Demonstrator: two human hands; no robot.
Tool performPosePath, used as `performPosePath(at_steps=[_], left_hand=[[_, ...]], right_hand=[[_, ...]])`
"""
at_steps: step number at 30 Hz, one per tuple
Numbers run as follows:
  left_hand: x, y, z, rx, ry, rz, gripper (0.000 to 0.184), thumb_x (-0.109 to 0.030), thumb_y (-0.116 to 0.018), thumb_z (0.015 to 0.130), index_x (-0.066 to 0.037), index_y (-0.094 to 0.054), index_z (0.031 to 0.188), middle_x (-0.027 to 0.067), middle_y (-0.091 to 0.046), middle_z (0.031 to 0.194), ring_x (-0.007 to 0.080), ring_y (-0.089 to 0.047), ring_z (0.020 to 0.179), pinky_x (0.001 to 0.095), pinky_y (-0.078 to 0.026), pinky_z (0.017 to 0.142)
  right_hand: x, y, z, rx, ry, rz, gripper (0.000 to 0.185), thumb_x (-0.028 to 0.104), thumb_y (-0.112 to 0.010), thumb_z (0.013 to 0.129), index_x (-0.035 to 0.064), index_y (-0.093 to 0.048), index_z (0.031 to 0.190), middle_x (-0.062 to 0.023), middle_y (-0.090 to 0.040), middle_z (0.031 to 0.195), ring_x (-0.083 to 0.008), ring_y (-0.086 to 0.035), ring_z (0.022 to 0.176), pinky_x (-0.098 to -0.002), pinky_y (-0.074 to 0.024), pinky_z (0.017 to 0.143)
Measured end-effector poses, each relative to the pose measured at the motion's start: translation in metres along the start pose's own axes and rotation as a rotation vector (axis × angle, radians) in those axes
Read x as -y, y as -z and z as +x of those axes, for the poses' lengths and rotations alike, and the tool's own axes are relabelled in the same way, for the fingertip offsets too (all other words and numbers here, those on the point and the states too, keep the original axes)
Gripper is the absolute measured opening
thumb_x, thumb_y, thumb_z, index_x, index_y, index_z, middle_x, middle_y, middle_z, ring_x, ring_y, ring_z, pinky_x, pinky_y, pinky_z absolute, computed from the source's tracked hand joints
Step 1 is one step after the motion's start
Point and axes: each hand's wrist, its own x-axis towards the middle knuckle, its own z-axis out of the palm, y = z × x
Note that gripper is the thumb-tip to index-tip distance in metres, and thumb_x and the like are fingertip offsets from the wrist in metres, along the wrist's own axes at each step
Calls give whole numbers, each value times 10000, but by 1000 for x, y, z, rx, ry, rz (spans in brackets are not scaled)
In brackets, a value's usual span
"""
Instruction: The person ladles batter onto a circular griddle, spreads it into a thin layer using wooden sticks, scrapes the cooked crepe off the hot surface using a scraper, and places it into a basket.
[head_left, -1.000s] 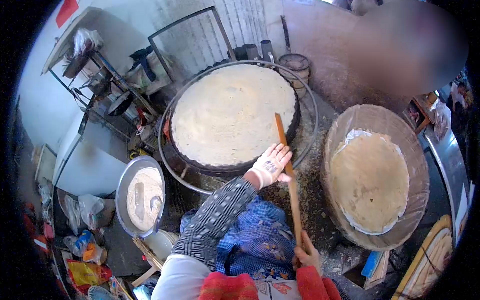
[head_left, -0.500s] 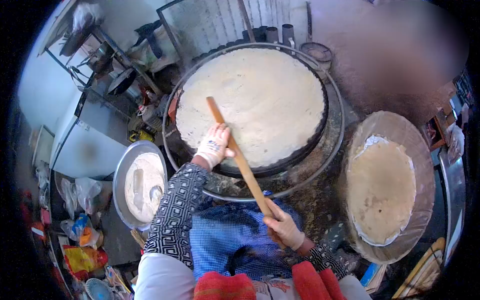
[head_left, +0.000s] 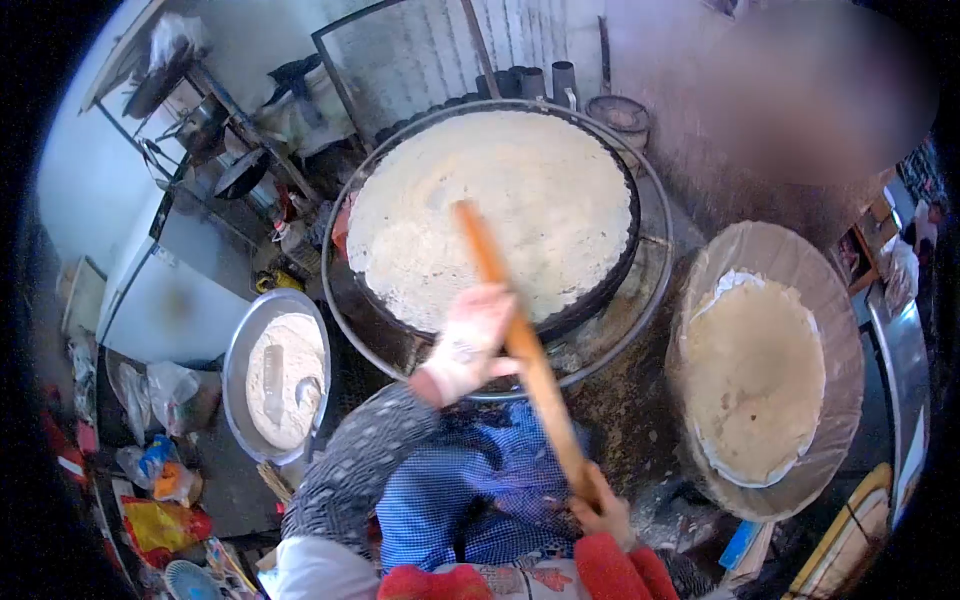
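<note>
A long flat wooden stick [head_left: 543, 390] slants over the near edge of a large round griddle covered by a pale batter sheet [head_left: 500, 200]. My left hand [head_left: 472, 343], in a whitish glove and blurred by motion, rests against the stick's middle, its fingers along the wood. Lower down, my right hand [head_left: 604, 512] is wrapped round the stick's near end. The stick's far tip lies over the batter, left of its centre. A metal ring [head_left: 655, 300] surrounds the griddle.
At the left stands a metal bowl [head_left: 236, 375] of pale flour or batter with a scoop and a clear bottle. A lined basket [head_left: 843, 400] holding round flat sheets is at the right. Behind are a rack [head_left: 225, 105], dark cylinders [head_left: 563, 80] and a small round stove [head_left: 618, 115].
The stick first swung left across the batter, then came back a little rightward and nearer, with both hands on it. The camera view has shifted slightly.
</note>
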Motion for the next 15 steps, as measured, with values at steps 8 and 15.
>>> performPosePath(at_steps=[8,15], left_hand=[[-18,-90,154,366,-146,41,981,-577,-716,653,48,-443,1357,245,-411,1446,380,-324,1394,432,-239,1176],[123,-44,76,299,261,135,942,-499,-771,633,42,-450,1334,232,-439,1422,378,-335,1386,442,-259,1159]], right_hand=[[-15,-15,25,-306,13,482,732,209,-636,917,66,-261,1529,-67,-586,1139,-93,-562,741,-245,-478,636],[76,-10,127,197,-103,623,669,192,-622,924,59,-313,1503,-11,-556,887,-85,-527,659,-244,-437,541]])
